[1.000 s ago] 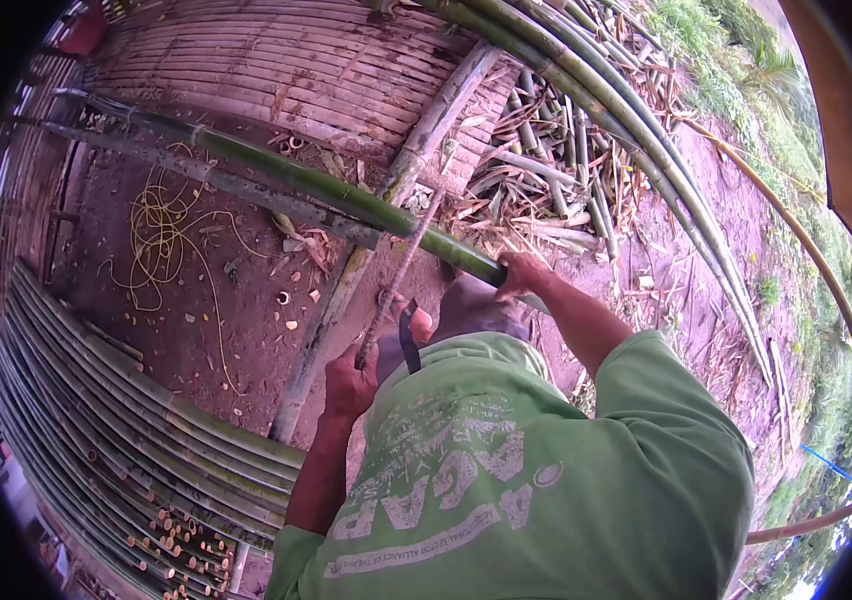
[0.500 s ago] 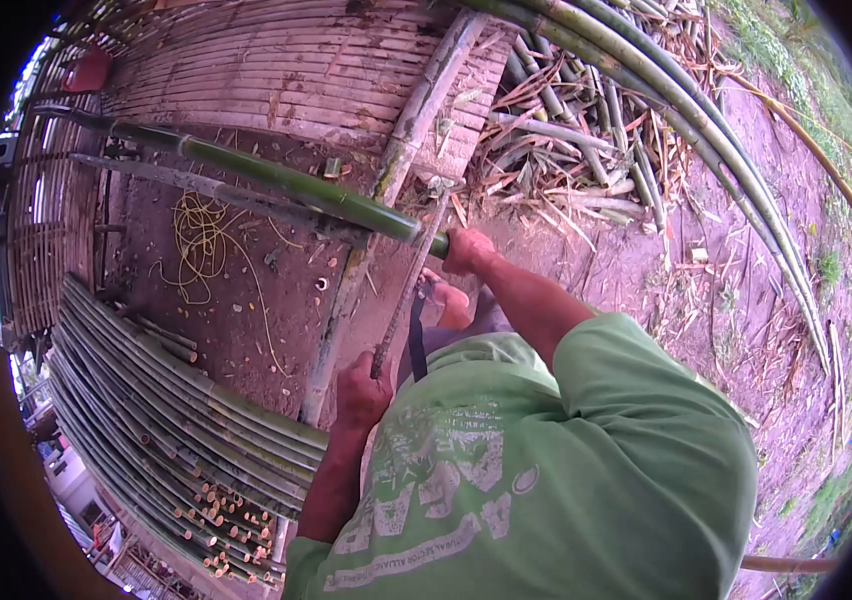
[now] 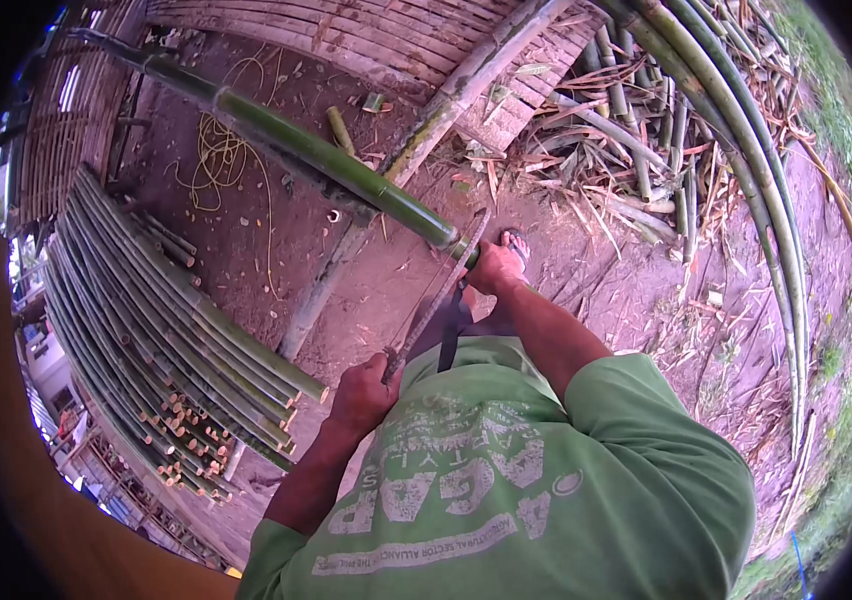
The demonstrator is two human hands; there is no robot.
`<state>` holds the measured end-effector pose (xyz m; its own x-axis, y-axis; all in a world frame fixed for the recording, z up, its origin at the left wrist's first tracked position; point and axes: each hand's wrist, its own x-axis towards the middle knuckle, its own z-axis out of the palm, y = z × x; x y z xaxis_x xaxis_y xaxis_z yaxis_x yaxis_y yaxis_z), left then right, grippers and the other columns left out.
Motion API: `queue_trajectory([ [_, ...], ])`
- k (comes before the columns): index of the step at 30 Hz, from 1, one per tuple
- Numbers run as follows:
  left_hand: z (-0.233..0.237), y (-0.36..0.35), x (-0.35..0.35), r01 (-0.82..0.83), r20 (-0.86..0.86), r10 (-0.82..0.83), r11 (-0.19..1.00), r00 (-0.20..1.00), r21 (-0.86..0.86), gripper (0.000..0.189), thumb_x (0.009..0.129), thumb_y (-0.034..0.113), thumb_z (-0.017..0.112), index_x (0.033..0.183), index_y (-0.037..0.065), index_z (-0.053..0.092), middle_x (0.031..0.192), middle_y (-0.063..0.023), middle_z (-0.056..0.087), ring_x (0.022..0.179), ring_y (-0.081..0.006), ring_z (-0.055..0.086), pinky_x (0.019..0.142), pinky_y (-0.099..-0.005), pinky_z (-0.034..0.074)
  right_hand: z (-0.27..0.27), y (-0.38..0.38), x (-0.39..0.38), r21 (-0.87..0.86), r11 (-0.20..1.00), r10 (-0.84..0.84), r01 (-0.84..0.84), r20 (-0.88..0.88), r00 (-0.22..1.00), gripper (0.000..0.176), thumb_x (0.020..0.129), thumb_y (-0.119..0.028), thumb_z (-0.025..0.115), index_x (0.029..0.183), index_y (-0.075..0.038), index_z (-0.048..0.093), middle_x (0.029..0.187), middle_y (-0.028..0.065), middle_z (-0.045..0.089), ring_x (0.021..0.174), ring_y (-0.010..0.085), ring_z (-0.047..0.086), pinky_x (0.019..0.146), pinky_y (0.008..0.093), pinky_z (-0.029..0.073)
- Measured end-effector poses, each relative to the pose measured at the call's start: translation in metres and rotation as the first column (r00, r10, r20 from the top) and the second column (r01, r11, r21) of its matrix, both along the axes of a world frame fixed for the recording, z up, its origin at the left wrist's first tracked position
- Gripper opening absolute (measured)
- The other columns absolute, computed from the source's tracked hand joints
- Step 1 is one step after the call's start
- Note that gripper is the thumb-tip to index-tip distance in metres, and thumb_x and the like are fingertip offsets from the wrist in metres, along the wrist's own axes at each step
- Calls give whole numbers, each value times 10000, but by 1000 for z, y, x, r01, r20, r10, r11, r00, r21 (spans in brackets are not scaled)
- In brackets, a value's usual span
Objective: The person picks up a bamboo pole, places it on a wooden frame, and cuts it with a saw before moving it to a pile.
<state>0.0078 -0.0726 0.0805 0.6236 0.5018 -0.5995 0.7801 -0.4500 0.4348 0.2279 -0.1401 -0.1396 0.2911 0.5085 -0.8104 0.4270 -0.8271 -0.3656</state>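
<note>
A long green bamboo pole runs from the upper left down to my right hand, which is closed around its near end. My left hand is wrapped around the handle of a thin, slightly bowed saw. Its far part crosses the pole just beside my right hand. How deep the blade sits in the bamboo cannot be made out. The pole also passes over a weathered bamboo rail. My sandalled foot shows beyond the right hand.
Many cut bamboo poles are stacked at the left. A slatted bamboo platform stands at the top. Bamboo offcuts lie heaped at the upper right, by long bent poles. Yellow cord lies tangled on the ground.
The head view has shifted, so the platform sits higher and farther right. The saw is more tilted to the right in view. Both hands keep their holds.
</note>
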Motion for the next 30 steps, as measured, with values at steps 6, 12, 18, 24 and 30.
queue_trajectory([
  [6, -15, -14, 10, -3, -30, 4, 1000, 1000, 16, 209, 840, 190, 611, 812, 1, 525, 684, -255, 600, 666, -441, 609, 577, -492, 485, -9, -4, -2, 6, 1000, 18, -18, -11, 1000, 394, 736, -223, 631, 1094, -73, 565, 1057, 186, 647, 1009, 337, 628, 861, 427, 504],
  [12, -53, -27, 43, -92, 21, 91, 995, 996, 45, 182, 834, 165, 600, 838, -14, 566, 636, -250, 569, 627, -432, 602, 541, -487, 464, -16, -13, -7, 15, 1000, 15, -16, 24, 1000, 411, 745, -286, 641, 1089, -76, 560, 1030, 195, 655, 986, 347, 636, 844, 432, 506],
  [18, 14, -20, 13, -128, -75, 126, 992, 989, -18, 187, 836, 166, 597, 772, -6, 560, 633, -250, 568, 645, -431, 608, 537, -479, 459, -11, -5, -4, 6, 1000, 8, -8, 3, 1000, 446, 755, -359, 659, 1095, -88, 556, 1014, 188, 659, 970, 348, 639, 833, 439, 506],
  [24, -92, -2, 86, -40, 46, 38, 997, 998, 60, 213, 855, 210, 573, 783, 9, 583, 667, -257, 568, 685, -465, 577, 556, -481, 448, -23, -6, -3, -15, 999, 38, -38, -22, 999, 439, 743, -255, 635, 1143, -94, 555, 1026, 200, 653, 984, 339, 638, 852, 430, 502],
  [30, 18, -15, 12, -85, -85, 84, 996, 993, -8, 200, 829, 196, 599, 775, 5, 576, 644, -236, 586, 640, -433, 606, 543, -484, 479, -17, -8, -6, 6, 999, -38, 39, -33, 999, 440, 749, -294, 611, 1122, -65, 561, 1022, 209, 659, 1000, 345, 631, 916, 417, 448],
])
